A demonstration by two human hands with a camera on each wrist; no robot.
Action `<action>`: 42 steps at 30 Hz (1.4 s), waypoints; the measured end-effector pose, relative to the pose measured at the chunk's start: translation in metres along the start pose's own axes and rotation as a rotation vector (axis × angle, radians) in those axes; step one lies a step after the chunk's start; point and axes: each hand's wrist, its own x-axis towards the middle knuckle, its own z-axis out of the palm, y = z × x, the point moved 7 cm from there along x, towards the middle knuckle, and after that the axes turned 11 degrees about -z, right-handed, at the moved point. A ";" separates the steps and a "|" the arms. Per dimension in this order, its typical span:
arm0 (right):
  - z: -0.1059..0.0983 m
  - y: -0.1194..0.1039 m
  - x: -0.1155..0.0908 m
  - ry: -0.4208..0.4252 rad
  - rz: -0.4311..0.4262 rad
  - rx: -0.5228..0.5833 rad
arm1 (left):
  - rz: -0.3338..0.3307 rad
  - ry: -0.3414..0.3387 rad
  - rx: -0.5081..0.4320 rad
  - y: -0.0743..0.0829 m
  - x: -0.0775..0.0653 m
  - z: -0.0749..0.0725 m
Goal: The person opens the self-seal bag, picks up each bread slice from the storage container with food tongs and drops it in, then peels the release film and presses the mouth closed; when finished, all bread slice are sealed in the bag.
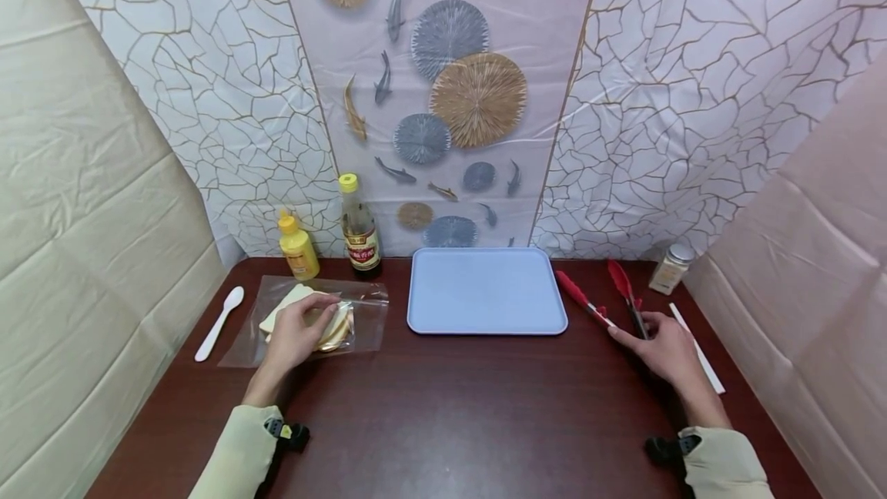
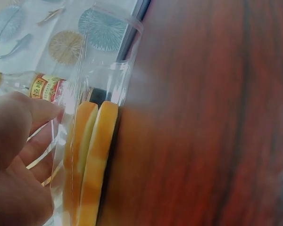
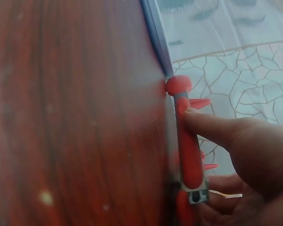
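Bread slices (image 1: 294,296) with brown crusts lie in a clear plastic bag (image 1: 370,323) on the left of the table. Reaching over the bag, my left hand (image 1: 294,337) pinches its plastic film between thumb and fingers. The crust edges (image 2: 96,160) stand close beside the fingers in the left wrist view. On the right, my right hand (image 1: 668,353) holds a pair of red tongs (image 1: 578,293) near their joined end, arms spread and pointing away. In the right wrist view the thumb rests along one red tong arm (image 3: 190,150); the other fingers are partly hidden behind it.
A pale blue tray (image 1: 487,291) lies at the back middle. Behind the bag stand a yellow squeeze bottle (image 1: 299,251) and a dark sauce bottle (image 1: 361,237). A white spoon (image 1: 219,324) lies far left. A seasoning jar (image 1: 671,269) and a white stick (image 1: 700,353) are far right.
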 end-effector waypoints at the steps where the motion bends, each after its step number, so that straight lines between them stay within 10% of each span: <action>1: -0.001 -0.001 0.000 0.004 0.001 -0.006 | 0.002 -0.005 0.000 0.001 0.001 0.000; 8: -0.020 -0.023 0.001 0.162 0.043 -0.002 | -0.013 -0.032 -0.012 0.007 0.012 0.001; 16: -0.012 -0.101 0.020 0.371 -0.208 0.138 | 0.086 -0.019 0.032 0.032 0.040 0.016; 27: 0.095 -0.226 0.041 0.111 -0.471 0.408 | 0.081 -0.099 0.248 0.046 0.053 0.059; 42: 0.186 -0.340 0.021 -0.167 -0.555 0.600 | 0.004 -0.178 0.080 0.048 0.028 0.058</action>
